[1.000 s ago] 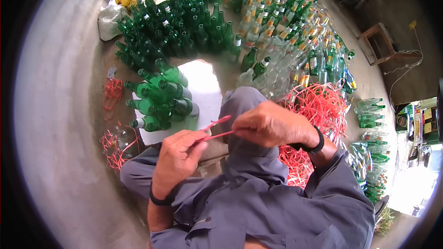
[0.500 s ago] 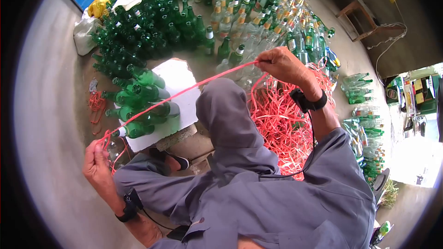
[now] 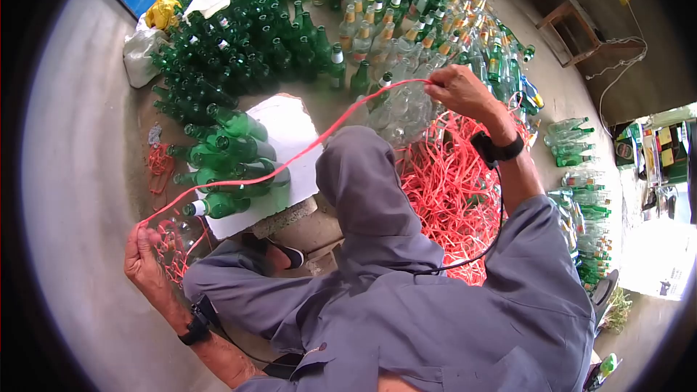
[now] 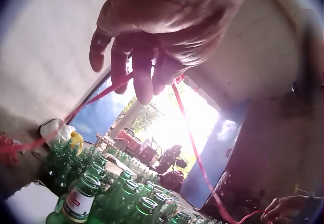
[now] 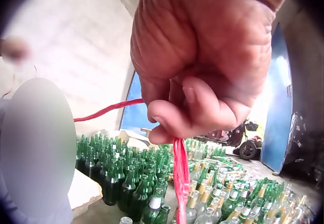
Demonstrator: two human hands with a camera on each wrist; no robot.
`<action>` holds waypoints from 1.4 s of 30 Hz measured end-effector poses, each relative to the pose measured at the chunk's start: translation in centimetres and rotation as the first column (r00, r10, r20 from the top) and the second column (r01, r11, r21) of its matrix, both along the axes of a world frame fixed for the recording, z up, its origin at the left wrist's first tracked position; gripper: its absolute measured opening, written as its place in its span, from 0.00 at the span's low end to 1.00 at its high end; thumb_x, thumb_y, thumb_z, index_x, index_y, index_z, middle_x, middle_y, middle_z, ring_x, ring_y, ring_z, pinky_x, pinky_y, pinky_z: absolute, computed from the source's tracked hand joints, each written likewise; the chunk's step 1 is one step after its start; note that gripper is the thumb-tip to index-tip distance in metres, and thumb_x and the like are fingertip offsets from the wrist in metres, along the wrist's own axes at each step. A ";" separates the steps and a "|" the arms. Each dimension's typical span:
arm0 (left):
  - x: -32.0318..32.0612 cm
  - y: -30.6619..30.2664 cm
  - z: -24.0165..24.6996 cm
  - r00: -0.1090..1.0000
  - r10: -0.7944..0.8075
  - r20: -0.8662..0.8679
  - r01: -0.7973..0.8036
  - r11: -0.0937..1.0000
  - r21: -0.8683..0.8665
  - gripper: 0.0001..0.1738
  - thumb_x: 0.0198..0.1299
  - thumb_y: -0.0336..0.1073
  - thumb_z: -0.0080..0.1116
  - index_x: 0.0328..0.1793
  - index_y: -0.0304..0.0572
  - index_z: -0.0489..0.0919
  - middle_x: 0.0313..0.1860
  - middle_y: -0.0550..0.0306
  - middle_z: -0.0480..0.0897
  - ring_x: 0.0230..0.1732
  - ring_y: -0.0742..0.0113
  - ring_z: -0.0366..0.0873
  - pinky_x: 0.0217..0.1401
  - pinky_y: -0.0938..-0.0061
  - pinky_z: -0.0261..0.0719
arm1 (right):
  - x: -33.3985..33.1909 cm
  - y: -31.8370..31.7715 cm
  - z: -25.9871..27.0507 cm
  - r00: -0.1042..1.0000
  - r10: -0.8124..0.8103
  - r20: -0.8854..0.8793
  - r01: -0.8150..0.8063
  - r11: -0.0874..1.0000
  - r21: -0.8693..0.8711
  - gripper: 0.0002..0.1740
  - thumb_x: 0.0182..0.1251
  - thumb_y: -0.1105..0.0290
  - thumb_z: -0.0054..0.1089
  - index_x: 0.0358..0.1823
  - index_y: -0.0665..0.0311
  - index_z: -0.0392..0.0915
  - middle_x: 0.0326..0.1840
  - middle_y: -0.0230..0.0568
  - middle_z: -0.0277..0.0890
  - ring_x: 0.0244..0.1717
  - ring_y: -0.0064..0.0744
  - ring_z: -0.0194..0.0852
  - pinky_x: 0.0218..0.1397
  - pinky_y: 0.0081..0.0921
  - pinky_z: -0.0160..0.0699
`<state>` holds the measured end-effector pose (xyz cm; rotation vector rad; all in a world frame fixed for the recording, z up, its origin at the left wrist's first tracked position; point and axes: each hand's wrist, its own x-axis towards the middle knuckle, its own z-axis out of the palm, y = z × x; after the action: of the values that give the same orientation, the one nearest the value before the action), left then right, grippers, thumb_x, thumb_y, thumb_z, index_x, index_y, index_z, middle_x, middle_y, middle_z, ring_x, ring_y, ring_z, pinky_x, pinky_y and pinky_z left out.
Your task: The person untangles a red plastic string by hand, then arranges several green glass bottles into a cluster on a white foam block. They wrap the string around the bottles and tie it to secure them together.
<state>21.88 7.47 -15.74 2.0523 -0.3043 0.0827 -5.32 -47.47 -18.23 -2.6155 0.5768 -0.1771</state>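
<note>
A strand of red plastic twine (image 3: 319,139) spans between my two hands and sags in a loose curve. At its left end, my left hand (image 3: 145,258) pinches it between thumb and fingers, out beside my knee. My right hand (image 3: 465,93) grips the other end with curled fingers, above the heap of tangled red twine (image 3: 450,189); a length of twine (image 5: 180,178) hangs below that hand in the right wrist view. Under the strand, several green bottles (image 3: 239,147) stand grouped on a white board (image 3: 290,120).
Many dark green bottles (image 3: 247,51) crowd the floor ahead, with clear bottles (image 3: 406,109) to their right. More bottles (image 3: 570,141) lie stacked far right. Smaller red twine bundles (image 3: 161,167) lie near the left wall. A wooden stool (image 3: 573,33) is at the upper right.
My hands were close together over my knee with the twine between them, then spread wide apart, pulling it straight. Now the strand has gone slack, and both hands still hold it.
</note>
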 end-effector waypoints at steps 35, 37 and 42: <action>-3.1 -4.6 -0.2 0.946 -0.283 -0.155 0.301 0.947 0.110 0.10 0.73 0.32 0.57 0.50 0.34 0.86 0.29 0.70 0.77 0.29 0.82 0.65 0.33 0.82 0.66 | 7.8 4.0 -1.4 0.986 0.132 0.100 -0.100 0.956 -0.275 0.24 0.69 0.62 0.65 0.61 0.69 0.79 0.48 0.54 0.85 0.43 0.35 0.86 0.45 0.32 0.85; -4.2 -6.7 1.3 0.923 -0.377 -0.080 0.386 0.906 0.175 0.10 0.71 0.30 0.59 0.50 0.32 0.86 0.31 0.64 0.82 0.31 0.81 0.71 0.35 0.81 0.70 | 9.9 9.3 2.7 0.991 0.133 0.028 -0.136 0.962 0.238 0.27 0.68 0.65 0.68 0.65 0.70 0.76 0.54 0.52 0.84 0.50 0.39 0.86 0.54 0.34 0.84; -6.1 -10.3 2.7 0.844 -0.534 -0.045 0.536 0.842 0.068 0.08 0.67 0.28 0.63 0.49 0.32 0.87 0.36 0.50 0.88 0.31 0.69 0.81 0.35 0.75 0.78 | 12.7 20.9 2.2 0.716 0.523 0.463 -0.698 0.507 0.506 0.32 0.67 0.65 0.70 0.69 0.70 0.71 0.56 0.52 0.83 0.53 0.44 0.84 0.60 0.37 0.81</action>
<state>15.75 -2.83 -13.00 1.9693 -0.8680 -0.3043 7.41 -26.57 -16.02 -1.8824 -0.3839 -0.0509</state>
